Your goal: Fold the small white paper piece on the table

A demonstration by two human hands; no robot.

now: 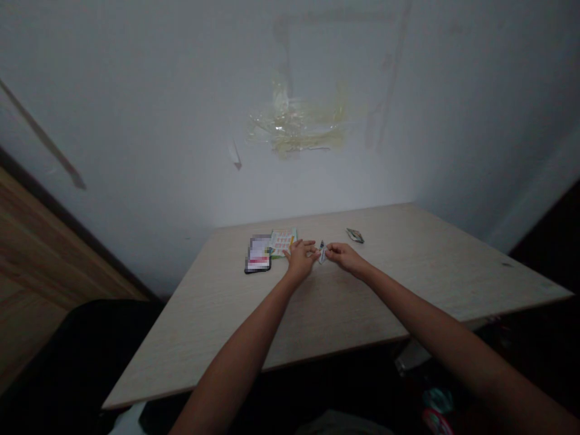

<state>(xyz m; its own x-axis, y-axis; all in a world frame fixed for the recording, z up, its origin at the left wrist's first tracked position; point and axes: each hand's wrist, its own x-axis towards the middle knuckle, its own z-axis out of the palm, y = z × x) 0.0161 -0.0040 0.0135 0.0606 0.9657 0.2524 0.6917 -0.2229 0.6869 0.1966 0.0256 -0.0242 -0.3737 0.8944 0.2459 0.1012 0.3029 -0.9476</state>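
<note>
Hands [301, 257] partly hide white piece [322, 254].

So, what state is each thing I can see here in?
Left hand: some fingers spread, fingertips at the small white piece; grip unclear.
Right hand: fingertips pinched at the piece's other edge.
Small white piece: between the fingertips, folds unclear.
Smartphone: lying face up, screen blurred out.
Printed sheet: lying flat, partly behind left hand.
Small packet: lying on the table, open or sealed unclear.
Adhesive tape: wrinkled on the wall.
</note>
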